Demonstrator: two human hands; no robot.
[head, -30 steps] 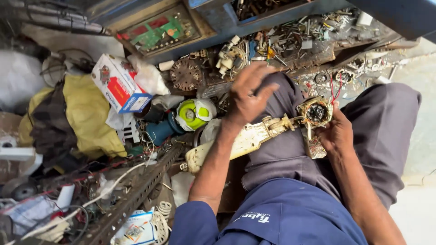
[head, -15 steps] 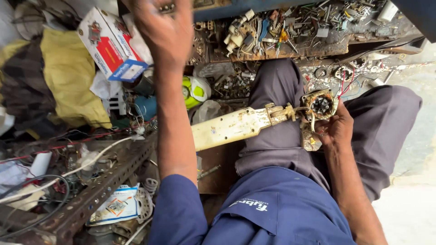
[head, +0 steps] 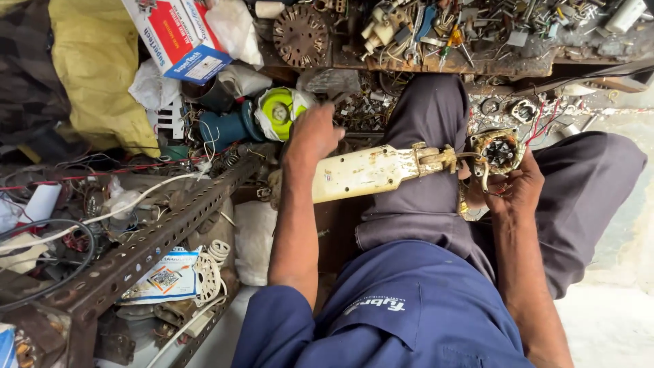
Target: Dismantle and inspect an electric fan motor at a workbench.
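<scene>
A worn cream-coloured fan stand (head: 368,172) lies across my lap, with a small motor part (head: 499,151) with copper windings and red wires at its right end. My right hand (head: 512,193) is closed on that motor end from below. My left hand (head: 312,135) hovers over the stand's left end, beside a green and white round part (head: 279,111). Its fingers are curled, and I cannot tell whether it holds anything.
A red and white box (head: 178,35), yellow cloth (head: 95,75) and a blue cylinder (head: 225,127) lie to the left. A perforated metal angle bar (head: 150,245) runs diagonally past wires. A bench edge (head: 443,65) above is heaped with small metal parts.
My left hand came down from the far clutter near the box to the stand's left end. My right hand kept its grip on the motor end.
</scene>
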